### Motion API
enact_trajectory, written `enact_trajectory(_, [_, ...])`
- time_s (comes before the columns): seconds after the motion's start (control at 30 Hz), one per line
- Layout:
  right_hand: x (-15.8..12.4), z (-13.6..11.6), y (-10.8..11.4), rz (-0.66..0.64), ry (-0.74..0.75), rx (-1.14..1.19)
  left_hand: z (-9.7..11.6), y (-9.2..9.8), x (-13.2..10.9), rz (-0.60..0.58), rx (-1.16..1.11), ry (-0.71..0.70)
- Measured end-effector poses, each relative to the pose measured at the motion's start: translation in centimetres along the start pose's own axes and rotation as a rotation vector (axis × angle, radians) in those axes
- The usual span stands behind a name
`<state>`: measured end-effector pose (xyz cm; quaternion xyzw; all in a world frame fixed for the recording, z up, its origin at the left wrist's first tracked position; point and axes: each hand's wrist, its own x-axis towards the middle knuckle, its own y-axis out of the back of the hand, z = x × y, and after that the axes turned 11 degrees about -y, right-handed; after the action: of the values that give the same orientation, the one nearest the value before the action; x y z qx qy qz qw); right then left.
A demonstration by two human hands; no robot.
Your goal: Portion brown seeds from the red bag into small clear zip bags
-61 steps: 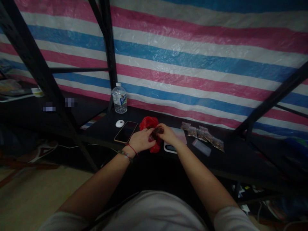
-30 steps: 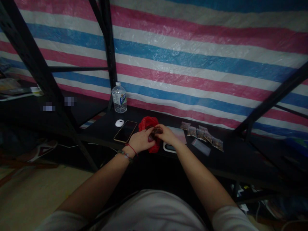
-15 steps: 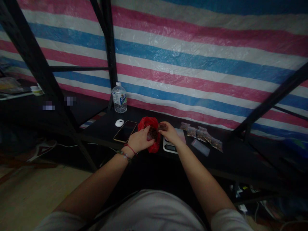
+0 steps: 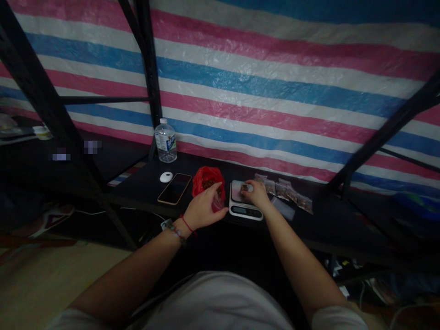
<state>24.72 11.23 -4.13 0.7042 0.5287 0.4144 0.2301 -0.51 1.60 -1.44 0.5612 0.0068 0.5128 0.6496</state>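
My left hand [image 4: 204, 207] is curled at the near edge of a red plastic bag [image 4: 207, 179] that holds dark brown bits; a small clear bag seems to sit in its fingers. My right hand [image 4: 255, 194] rests on a small white kitchen scale [image 4: 240, 208], its fingers closed on a small clear bag [image 4: 245, 187] of brown bits lying on the platform. Several filled clear bags [image 4: 290, 194] lie in a row right of the scale. An empty flat clear bag [image 4: 283, 209] lies just in front of them.
A phone [image 4: 174, 188] lies face up left of the red bag, with a small white round object [image 4: 166, 176] and a water bottle [image 4: 165, 141] behind it. Everything sits on a black table [image 4: 340, 224] under black metal bars [image 4: 146, 59], against a striped tarpaulin [image 4: 275, 78].
My right hand left the red bag and moved right, setting a small filled bag on the scale. My left hand stayed by the red bag. The view shifted slightly right.
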Motion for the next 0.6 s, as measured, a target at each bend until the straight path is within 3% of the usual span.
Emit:
enact_trajectory(0.13, [-2.2, -2.2, 1.8, 0.105, 0.064, 0.173, 0.5, -0.5, -0.2, -0.028, -0.031, -0.054])
enact_trajectory(0.17, [-3.1, -3.2, 2.4, 0.056, 0.096, 0.264, 0.6, -0.6, -0.3, -0.028, -0.027, -0.067])
enact_trajectory(0.3, [-7.2, -6.8, 4.2, -0.373, 0.256, 0.463, 1.3, -0.9, -0.4, -0.037, -0.002, -0.139])
enact_trajectory(0.4, [-9.1, -8.0, 4.1, -0.569, 0.225, 0.459, 2.3, -1.1, -0.5, -0.070, 0.010, -0.179])
enact_trajectory(0.5, [-9.6, -8.0, 3.6, -0.671, 0.151, 0.452, 2.9, -0.7, -0.5, -0.110, -0.023, -0.191])
enact_trajectory(0.6, [-9.3, -7.4, 3.7, -0.611, 0.069, 0.524, 1.9, -0.1, -0.2, -0.074, -0.188, -0.113])
